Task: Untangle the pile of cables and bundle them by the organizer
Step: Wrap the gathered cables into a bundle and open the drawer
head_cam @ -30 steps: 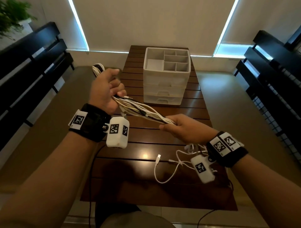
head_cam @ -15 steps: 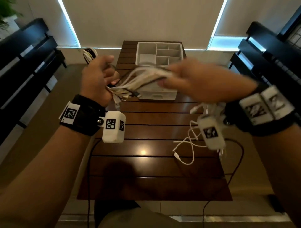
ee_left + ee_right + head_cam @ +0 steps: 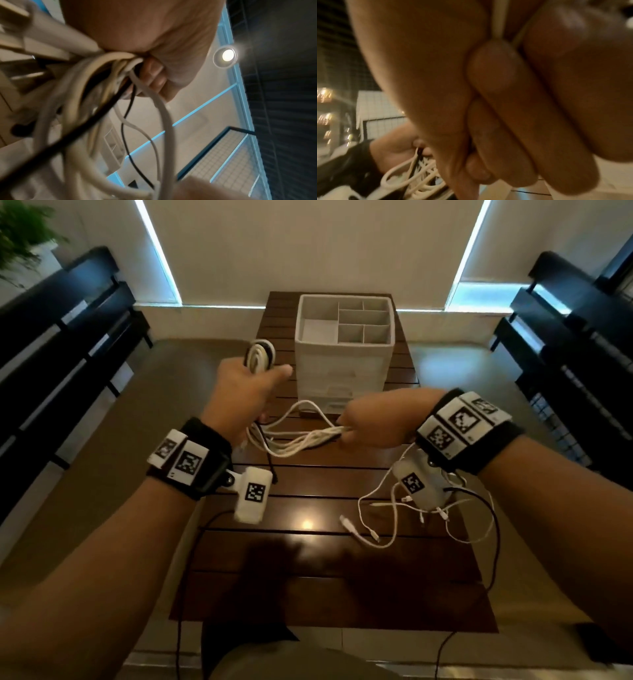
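Left hand [image 3: 239, 392]: fist closed round the cable bundle [image 3: 298, 436]. I read the fingers [image 3: 154, 79] as curled tight on the strands in the left wrist view; coiled loops [image 3: 260, 356] stick out above the fist.
Bundle span: mostly white strands with at least one black one, running left to right between my two fists, sagging a little above the tabletop [image 3: 308, 559]. Long axis roughly level, across my body.
Right hand [image 3: 373, 422]: fingers [image 3: 491, 70] folded on the right end of the span, a white strand showing between them.
Loose tails [image 3: 394, 515]: plug ends lie on the tabletop below and just right of the right wrist, apart from the taut span.
Organizer [image 3: 344, 350]: white, drawered, compartments open on top, standing beyond the span and nearer the right hand.
Judgement: next wrap likely carries the right end leftward to the coil; tails may snag.
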A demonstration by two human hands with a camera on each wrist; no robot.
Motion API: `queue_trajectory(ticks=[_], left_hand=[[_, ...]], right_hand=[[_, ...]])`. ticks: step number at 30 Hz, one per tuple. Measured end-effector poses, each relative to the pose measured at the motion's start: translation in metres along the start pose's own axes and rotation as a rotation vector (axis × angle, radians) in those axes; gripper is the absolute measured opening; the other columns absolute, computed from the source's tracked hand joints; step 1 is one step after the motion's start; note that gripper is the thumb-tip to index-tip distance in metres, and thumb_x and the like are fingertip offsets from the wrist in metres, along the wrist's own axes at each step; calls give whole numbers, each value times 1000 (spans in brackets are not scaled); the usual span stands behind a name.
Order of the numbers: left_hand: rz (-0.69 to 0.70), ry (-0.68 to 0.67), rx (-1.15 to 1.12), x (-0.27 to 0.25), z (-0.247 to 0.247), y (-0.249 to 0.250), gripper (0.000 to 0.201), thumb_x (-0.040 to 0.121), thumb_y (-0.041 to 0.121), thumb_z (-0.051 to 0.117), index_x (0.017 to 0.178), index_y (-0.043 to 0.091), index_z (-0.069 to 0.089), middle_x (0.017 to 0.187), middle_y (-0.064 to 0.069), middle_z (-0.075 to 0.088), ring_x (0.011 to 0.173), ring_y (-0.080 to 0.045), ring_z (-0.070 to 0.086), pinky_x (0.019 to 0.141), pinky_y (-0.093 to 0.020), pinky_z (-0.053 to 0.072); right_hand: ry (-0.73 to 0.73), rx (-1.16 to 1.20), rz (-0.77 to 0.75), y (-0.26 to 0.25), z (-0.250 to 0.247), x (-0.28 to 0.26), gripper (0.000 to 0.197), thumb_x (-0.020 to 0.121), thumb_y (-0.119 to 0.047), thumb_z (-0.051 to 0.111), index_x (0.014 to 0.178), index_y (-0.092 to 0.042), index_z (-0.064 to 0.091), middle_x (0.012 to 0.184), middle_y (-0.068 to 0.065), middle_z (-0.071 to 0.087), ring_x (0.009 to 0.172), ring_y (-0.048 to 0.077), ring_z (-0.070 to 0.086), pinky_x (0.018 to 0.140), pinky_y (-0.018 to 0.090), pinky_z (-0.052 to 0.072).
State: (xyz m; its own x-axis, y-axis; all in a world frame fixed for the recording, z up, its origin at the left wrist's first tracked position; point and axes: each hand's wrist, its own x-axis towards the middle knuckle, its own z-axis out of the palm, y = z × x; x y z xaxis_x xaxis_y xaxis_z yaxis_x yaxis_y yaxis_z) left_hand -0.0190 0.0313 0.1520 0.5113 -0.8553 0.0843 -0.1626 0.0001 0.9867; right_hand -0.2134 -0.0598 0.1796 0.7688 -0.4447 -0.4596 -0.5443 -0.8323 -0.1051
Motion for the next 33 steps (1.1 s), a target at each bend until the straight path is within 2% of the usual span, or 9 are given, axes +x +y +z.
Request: queue_trajectory(ticks=[5,9,15,18,21,24,27,30,33], left_hand=[[103,-165,192,-11,22,-13,45,95,33,78,67,14,50,56,2,38,54,-16,36,55,-34,34],[128,-252,202,-13,25,-16,43,95,38,77,71,13,52,59,8,48,55,-10,45,55,-24,42],[118,-350,105,-20,33,-20,40,92,31,79,91,-6,63,76,-11,63,69,-12,59,65,-23,51],[83,-425,125,-24,32,-22,44,83,34,84,99,-3,69,88,-19,72,78,-13,66,71,-22,55],[25,-472,163,-26,29,-21,26,81,23,89,92,7,71,75,0,71,71,-3,65,66,-16,51],[-25,-508,227,-27,27,-21,25,78,17,92,87,6,71,71,-9,69,67,-8,65,63,-22,52],[-95,-448,206,-24,26,-15,21,81,12,88,77,13,67,59,4,57,53,-8,52,50,-21,41],[-139,-416,131,-19,19,-5,21,81,16,87,85,7,69,66,-9,52,50,-14,45,47,-27,37],[-163,-400,79,-16,13,-1,31,85,22,84,101,-1,71,79,-16,58,50,-18,46,47,-28,39]], right_hand=[[-25,-105,31,-2,3,9,25,105,-37,52,96,-15,61,81,0,59,71,19,55,64,31,42],[16,16,-7,11,-6,5,38,105,-40,46,95,-10,67,86,10,68,76,29,61,76,44,54],[24,-12,-40,4,-18,3,30,105,-33,49,85,-13,60,73,4,59,62,19,51,61,31,47],[-4,-12,-54,0,-23,7,36,99,-44,51,88,-14,67,80,7,67,69,22,59,73,42,55],[16,54,-54,-2,-28,6,27,97,-40,59,86,-19,70,80,7,70,71,27,61,72,45,54],[65,155,-48,-3,-34,5,21,87,-43,71,94,-25,78,82,2,73,79,26,68,74,44,57],[141,295,-53,-1,-36,6,22,77,-43,80,94,-29,79,84,-1,75,80,20,67,71,40,55],[251,474,-87,5,-34,0,13,86,-37,79,91,-26,75,72,-5,68,63,9,60,58,26,47],[269,739,-122,17,-29,-11,13,95,-32,74,97,-20,70,69,-2,65,60,16,63,65,35,59]])
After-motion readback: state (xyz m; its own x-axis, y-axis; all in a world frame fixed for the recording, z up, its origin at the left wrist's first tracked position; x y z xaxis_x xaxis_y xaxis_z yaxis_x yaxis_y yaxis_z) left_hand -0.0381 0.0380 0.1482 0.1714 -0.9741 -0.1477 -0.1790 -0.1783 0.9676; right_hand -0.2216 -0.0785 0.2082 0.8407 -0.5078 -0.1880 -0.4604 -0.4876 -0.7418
